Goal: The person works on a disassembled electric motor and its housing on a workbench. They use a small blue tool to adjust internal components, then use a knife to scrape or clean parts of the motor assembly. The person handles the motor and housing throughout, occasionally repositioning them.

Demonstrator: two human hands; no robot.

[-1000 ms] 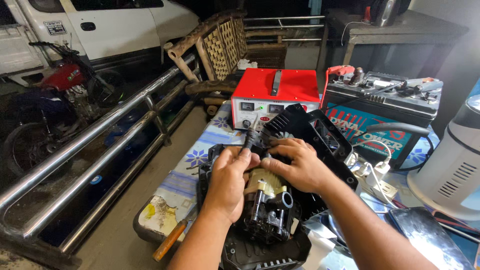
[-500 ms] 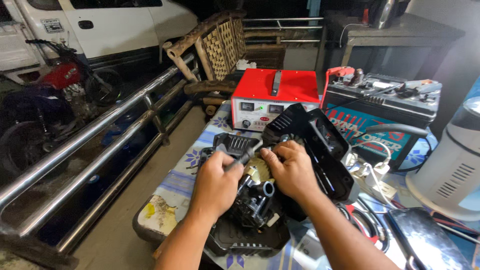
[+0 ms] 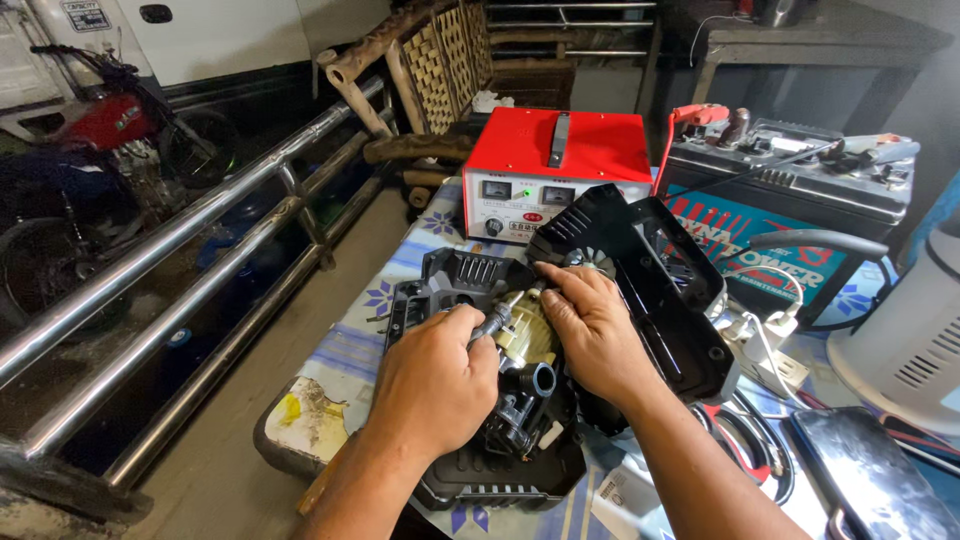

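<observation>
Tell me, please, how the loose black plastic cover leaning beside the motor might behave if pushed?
The black cover looks like a thin, hollow shell, so probably light and fairly stiff. It stands tilted on its edge, so a nudge could tip it toward the white power strip.

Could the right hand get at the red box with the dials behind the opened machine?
Probably yes: the right hand rests on the black housing, the red box stands just beyond, its dial face partly hidden by that housing.

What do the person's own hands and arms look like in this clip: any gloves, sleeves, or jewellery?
Both are bare. The left hand and right hand wear no gloves, and no rings or watch are visible. Both forearms are uncovered as far as the frame shows; no sleeve is visible.
</observation>
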